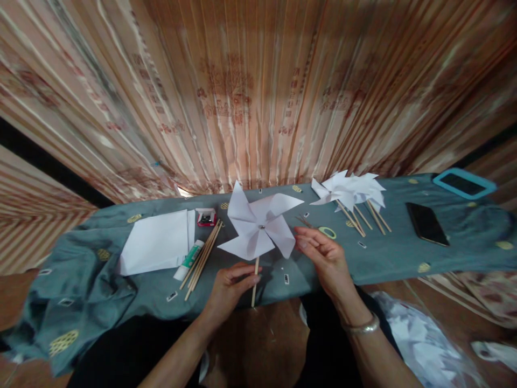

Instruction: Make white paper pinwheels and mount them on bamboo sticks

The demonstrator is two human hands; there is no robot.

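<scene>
On L of tabletop (388,261), I see paper (155,242), glue tube (189,260); next, L grip (230,285) pinching stick (254,295) of white pinwheel (262,227), held over tabletop ctr.; R grip (326,256) part-curled by its blade (285,243), can't tell if touching; then more pinwheels (353,188), phone (427,223).

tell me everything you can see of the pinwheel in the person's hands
The pinwheel has four white, paper-looking blades with pointed tips, folded in to a small pin at the centre. Its pale, wooden-looking stick, nearly upright, is held by the left hand below the blades. The right hand is at the lower right blade; contact is unclear.
</scene>
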